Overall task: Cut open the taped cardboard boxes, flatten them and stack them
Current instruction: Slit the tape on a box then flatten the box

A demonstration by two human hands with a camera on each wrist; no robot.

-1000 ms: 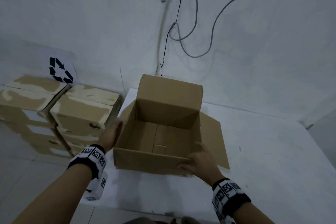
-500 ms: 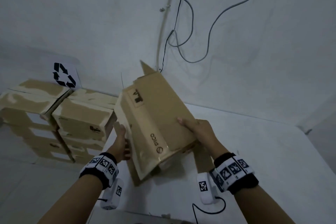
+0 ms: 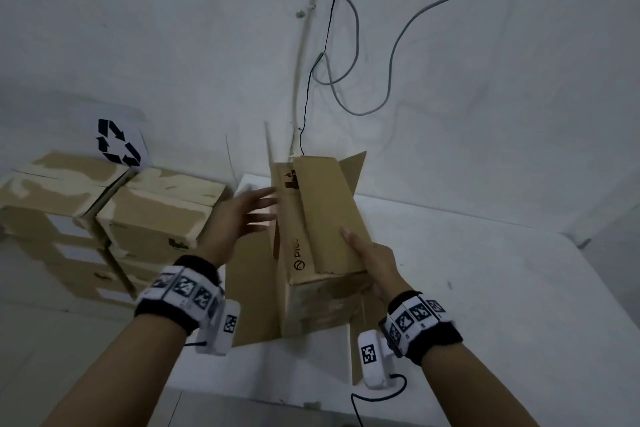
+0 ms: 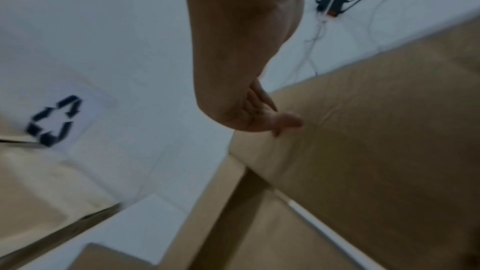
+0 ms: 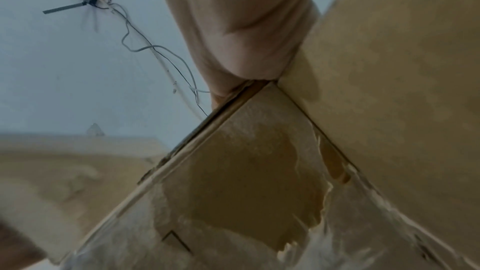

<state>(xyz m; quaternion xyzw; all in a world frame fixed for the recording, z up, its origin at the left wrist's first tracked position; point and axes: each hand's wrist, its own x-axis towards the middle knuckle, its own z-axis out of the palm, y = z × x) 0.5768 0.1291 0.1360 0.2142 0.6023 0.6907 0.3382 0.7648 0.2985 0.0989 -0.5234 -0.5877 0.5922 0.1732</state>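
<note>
far left, a stack of taped boxes (image 3: 104, 218) sits low beside the table, against the wall, with a recycling sign (image 3: 117, 142) on white paper behind it. the tops of those boxes show pale torn patches.

next comes the left hand (image 3: 242, 218), lifted off the table with its fingers (image 3: 263, 199) straight and spread. their tips reach the left face of the open box; the left wrist view is blurred, so whether they press or only brush the cardboard is hard to say.

the open box (image 3: 311, 236) is in the middle, tipped on its side above the white table (image 3: 485, 305) and near its front left part. its flaps hang loose: one drops below toward the table, others stick out at the far end by the wall. a printed logo runs along its upper left edge.

the right hand (image 3: 374, 260) holds the near right corner of the box, fingers together and flat on the top face, the thumb hidden underneath in the head view. in the right wrist view the palm sits against the cardboard edge.

above, grey cables (image 3: 346, 73) loop down the wall.
</note>
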